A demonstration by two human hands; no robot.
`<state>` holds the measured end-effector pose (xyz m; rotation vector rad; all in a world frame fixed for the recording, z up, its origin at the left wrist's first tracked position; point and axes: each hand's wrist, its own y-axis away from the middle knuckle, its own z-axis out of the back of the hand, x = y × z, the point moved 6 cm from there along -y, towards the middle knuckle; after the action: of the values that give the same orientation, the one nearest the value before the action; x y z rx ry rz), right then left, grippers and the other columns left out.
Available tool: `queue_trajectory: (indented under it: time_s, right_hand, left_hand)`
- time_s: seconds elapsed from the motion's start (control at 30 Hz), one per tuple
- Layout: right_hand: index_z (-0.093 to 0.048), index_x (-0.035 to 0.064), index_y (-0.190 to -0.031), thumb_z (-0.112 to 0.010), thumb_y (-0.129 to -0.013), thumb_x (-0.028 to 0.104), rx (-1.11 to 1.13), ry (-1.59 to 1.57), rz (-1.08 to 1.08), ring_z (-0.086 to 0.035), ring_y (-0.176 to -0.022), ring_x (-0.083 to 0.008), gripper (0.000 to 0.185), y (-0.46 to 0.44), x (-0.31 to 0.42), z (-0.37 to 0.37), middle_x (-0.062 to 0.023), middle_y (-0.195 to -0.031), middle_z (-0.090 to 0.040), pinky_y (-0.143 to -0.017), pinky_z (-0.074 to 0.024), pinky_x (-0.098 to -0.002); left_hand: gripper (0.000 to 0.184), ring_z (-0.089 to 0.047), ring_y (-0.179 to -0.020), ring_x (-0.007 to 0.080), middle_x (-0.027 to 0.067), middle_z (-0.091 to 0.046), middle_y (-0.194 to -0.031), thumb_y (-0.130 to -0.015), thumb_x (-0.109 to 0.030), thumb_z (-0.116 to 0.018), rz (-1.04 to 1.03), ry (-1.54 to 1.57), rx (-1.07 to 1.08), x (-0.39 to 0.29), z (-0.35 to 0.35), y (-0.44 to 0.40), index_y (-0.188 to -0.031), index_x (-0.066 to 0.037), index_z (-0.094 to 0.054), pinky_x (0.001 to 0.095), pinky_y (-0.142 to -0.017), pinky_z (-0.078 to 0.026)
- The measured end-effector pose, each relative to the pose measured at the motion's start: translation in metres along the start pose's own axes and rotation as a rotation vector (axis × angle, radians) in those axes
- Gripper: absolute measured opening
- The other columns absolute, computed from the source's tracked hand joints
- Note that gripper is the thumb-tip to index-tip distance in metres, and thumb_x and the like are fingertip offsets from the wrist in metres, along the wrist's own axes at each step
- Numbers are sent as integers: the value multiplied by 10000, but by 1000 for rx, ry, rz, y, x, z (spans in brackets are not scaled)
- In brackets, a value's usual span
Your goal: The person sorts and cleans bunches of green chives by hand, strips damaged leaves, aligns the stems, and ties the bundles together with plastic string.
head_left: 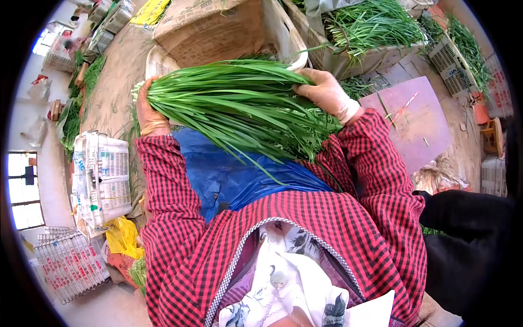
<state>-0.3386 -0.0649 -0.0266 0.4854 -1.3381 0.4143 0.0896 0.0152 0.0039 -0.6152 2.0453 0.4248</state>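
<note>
A large bunch of garlic chives [229,92] stretches across in front of me, pale stem ends to the left and green leaves to the right. At the stem end, my left hand [151,111] is wrapped round the bunch. My right hand [328,97], in a thin pale glove, is closed on leaves near the upper right side. Loose leaf ends droop toward a blue plastic sheet [239,171] over my lap. Just beyond the bunch stands a white plastic crate [297,46] with a cardboard piece [212,35] in it.
Another crate lined with grey plastic [381,60] holds heaped chives [376,27] at the upper right. A pinkish board [417,122] lies right of my arm. White crates [101,177] and a yellow bag [124,237] stand at left. A dark-clothed leg [463,240] shows at right.
</note>
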Motion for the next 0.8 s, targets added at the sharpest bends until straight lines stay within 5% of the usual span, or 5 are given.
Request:
queue_trajectory:
  time_s: [0.17,0.2,0.33,0.53,0.8]
  right_hand:
    - [-575,-11,-1313,-750,-859,225,-313,70,122,-569,-1198,-253,542,10,-14,54,-144,-1303,-606,-1018,-452,-374]
    - [-656,-22,-1153,-729,-890,231,-382,-25,156,-629,-1051,-178,372,18,1,57,-115,-1114,-684,-928,-493,-316]
    - [-703,29,-814,-685,-946,288,-63,-236,-64,-604,-679,-64,291,46,44,11,-13,-714,-671,-619,-493,-214]
    - [-702,12,-889,-654,-902,556,240,188,-183,-636,-600,-145,546,29,27,-85,-67,-639,-642,-577,-505,-320]
    - [-689,31,-861,-634,-948,228,246,194,181,-550,-526,-93,223,40,30,-115,-29,-603,-615,-520,-459,-288]
  left_hand:
    - [227,-670,-918,268,132,-692,-996,-922,-163,-624,84,131,-152,15,41,1,-1058,15,-655,402,-848,-569]
    - [231,-667,-928,270,131,-691,-999,-923,-168,-623,95,150,-169,18,46,1,-1066,11,-654,411,-853,-566]
    - [238,-662,-934,281,127,-685,-1019,-924,-184,-625,111,159,-178,29,57,-4,-1070,2,-652,418,-860,-560]
    - [200,-660,-917,261,116,-681,-979,-919,-170,-637,144,188,-210,35,31,13,-1031,-5,-649,408,-835,-565]
    - [151,-613,-810,181,30,-632,-852,-890,-127,-629,-115,264,26,-7,-14,49,-1013,-42,-608,398,-865,-521]
